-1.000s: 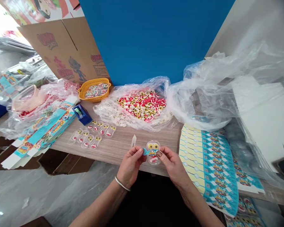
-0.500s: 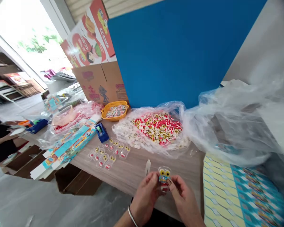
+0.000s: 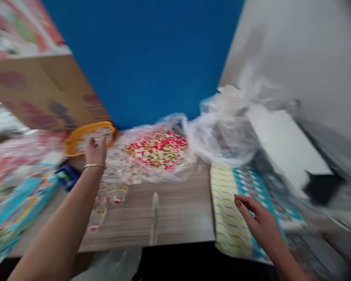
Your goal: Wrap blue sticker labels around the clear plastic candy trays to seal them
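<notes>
Well, the head view was badly smeared by motion, so fine detail was lost. The left hand (image 3: pixel 95 152), a metal bangle (image 3: pixel 93 166) on its wrist, stood at the near rim of a yellow plastic basket (image 3: pixel 89 136) of mixed candies, its fingers curled down; whether it had hold of anything, I could not tell. The right hand (image 3: pixel 259 222) was partly open, fingers spread and apparently empty, just above a printed card sheet (image 3: pixel 236 210) in yellow and teal. That sheet lay at the right end of the wooden tabletop (image 3: pixel 181 218), beside a clear plastic bag (image 3: pixel 156 150) heaped with red, white and yellow candies. Clear blister trays (image 3: pixel 111 195) sat in rows between the arms, seemingly laid flat so that they could be reached easily. The bag's mouth was spread open, apparently to leave the candies within reach. A blue tape dispenser (image 3: pixel 68 176) stood close by on the left, near folded printed cartons (image 3: pixel 20 207).
</notes>
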Action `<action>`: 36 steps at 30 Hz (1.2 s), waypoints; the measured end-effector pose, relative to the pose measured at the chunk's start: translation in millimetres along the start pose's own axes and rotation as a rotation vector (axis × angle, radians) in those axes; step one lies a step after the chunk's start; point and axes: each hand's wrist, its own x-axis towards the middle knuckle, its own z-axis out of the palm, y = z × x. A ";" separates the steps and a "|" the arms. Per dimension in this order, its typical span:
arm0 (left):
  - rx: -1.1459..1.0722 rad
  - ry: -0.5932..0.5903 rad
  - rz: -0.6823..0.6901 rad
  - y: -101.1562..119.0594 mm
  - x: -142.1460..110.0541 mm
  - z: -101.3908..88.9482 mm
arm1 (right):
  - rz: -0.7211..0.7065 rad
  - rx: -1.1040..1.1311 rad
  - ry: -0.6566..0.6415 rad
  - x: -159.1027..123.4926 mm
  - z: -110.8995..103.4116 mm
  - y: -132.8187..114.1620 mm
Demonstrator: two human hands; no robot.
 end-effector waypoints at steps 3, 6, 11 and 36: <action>-0.087 -0.333 0.024 -27.9 -65.5 44.3 | 0.057 -0.180 0.098 -21.5 -36.8 38.3; -0.126 -0.833 -0.022 -50.2 -170.4 87.2 | 0.139 -0.373 0.237 -48.4 -55.7 78.2; -0.157 -1.079 -0.150 -53.3 -301.5 145.6 | 0.473 -0.064 0.251 -82.3 -54.8 113.6; 0.286 -1.675 0.958 139.4 -205.2 86.0 | -0.436 -0.139 -0.346 9.4 -69.0 -63.4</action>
